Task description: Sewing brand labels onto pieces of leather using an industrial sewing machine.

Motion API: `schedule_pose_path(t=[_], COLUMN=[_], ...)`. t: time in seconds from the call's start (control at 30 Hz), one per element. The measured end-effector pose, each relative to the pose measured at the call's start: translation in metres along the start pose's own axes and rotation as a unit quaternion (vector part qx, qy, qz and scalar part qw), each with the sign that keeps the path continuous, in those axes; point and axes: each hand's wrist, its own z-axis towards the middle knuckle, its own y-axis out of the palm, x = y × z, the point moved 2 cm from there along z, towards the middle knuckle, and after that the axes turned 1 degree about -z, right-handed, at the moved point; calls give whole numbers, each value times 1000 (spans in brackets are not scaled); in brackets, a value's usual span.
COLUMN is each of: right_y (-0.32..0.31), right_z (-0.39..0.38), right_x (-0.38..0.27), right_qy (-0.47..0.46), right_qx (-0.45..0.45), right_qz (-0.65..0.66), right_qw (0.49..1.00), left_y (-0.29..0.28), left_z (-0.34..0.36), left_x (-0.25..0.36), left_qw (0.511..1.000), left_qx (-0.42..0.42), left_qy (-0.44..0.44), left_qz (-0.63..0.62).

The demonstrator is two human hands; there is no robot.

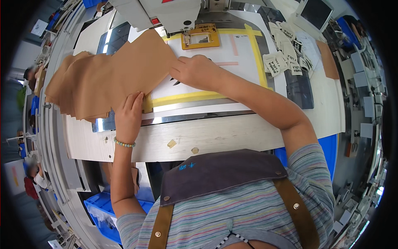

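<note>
Striped grey cloth shirt (215, 203) nearest. Right hand (197, 72) pinches right corner of fanned tan-brown flat sheets (107, 74), left side of pale wooden surface (207, 135); left hand (128, 113) touches lower edge, can't tell if clamped. Top corner could snag white machine head (166, 14); weak left hold may skew layers.

The pale worktop (232, 139), with two tan patches (171, 143) near its front edge, bears a dark plate (302, 93) and a white sheet (244, 70) bordered by yellow tape (186, 98). Brown sheets (99, 79) spread over the left; labels (286, 54) and a brown piece (327, 60) lie at right.
</note>
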Motion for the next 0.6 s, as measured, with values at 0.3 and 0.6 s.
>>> schedule_pose_path(t=[0.3, 0.6], right_y=[-6, -34], right_z=[-45, -111], right_x=[32, 65], right_qy=[59, 101], right_qx=[9, -97], right_qz=[-34, -82], right_qw=[998, 987], left_y=[25, 69], left_z=[51, 118], left_x=[-3, 27], left_qw=[994, 981], left_qx=[22, 18], left_qy=[83, 192], left_qz=[61, 27])
